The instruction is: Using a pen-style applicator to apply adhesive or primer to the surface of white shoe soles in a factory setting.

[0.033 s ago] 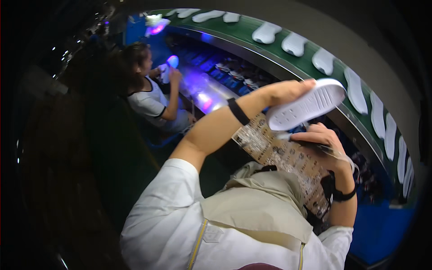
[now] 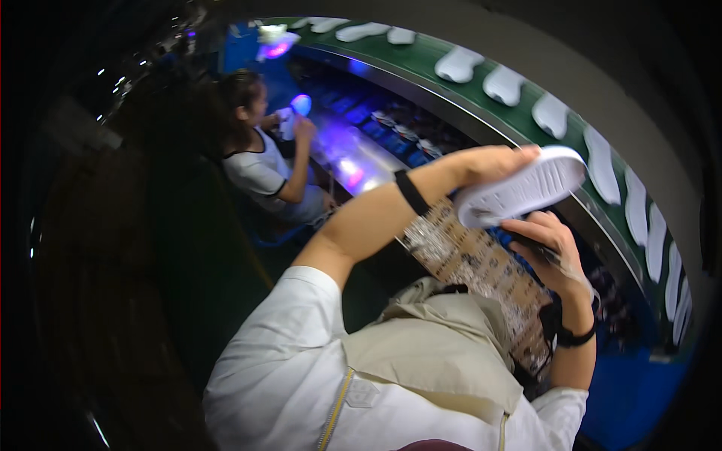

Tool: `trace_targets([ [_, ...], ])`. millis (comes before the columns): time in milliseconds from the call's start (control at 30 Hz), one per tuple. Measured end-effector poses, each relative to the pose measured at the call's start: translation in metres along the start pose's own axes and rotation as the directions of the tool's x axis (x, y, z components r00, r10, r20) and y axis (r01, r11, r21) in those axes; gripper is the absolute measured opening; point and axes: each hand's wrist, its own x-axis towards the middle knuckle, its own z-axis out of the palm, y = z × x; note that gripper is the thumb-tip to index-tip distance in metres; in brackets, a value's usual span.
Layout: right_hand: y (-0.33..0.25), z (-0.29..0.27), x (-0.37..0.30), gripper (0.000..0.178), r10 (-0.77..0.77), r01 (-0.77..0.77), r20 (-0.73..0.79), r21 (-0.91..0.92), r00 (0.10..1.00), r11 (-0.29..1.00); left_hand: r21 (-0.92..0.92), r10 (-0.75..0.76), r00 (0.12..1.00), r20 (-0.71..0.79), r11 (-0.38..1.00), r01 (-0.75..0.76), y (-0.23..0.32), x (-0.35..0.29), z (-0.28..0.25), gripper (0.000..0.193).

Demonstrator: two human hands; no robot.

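Note:
My left hand (image 2: pixel 500 164) grips a white shoe sole (image 2: pixel 530 188) by its far left edge, thumb and fingers closed round the rim. The sole is tilted, its grooved face turned up toward me. Below it, my right hand (image 2: pixel 555 248) is closed on a dark-handled tool, apparently a brush (image 2: pixel 543 250). A pale tip at its front end meets the sole's lower left edge; motion blur hides its exact shape. A black band circles each of my forearms.
Past the sole curves a green conveyor belt (image 2: pixel 425 49) carrying several white soles (image 2: pixel 502 85). Shoes (image 2: pixel 406 131) sit on a lower shelf. A printed brown board (image 2: pixel 470 259) lies below my hands. At left, a co-worker (image 2: pixel 263 169) holds a sole under violet light.
The tool's tip has risen from just below the sole to its lower left edge. The whole view has shifted slightly, so the surroundings appear farther right and lower.

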Motion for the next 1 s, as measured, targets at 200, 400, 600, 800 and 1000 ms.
trace_targets([
  [200,-0.016,0.001,-0.005,0.04,0.043,-0.027,0.232,-0.07,0.972,0.997,0.36,-0.13,0.992,-0.009,0.925,0.124,0.011,-0.004,0.008,0.093],
  [400,-0.011,0.002,-0.007,0.041,-0.04,0.108,0.306,-0.209,0.951,0.972,0.421,-0.142,0.989,0.043,0.9,0.111,0.012,-0.015,0.005,0.095],
  [600,-0.004,0.012,0.0,0.038,-0.108,0.139,0.129,-0.263,0.986,0.955,0.371,-0.196,0.979,0.051,0.914,0.164,-0.005,-0.018,-0.006,0.089],
  [800,0.006,0.017,0.008,0.039,-0.034,0.05,0.105,-0.153,0.994,0.987,-0.012,-0.148,0.981,0.123,0.989,0.15,-0.073,-0.015,-0.031,0.061],
  [1000,0.016,0.037,-0.008,0.035,0.059,-0.077,0.171,0.1,0.984,0.992,-0.439,-0.052,0.997,-0.06,0.898,0.021,-0.12,-0.027,-0.032,0.069],
])
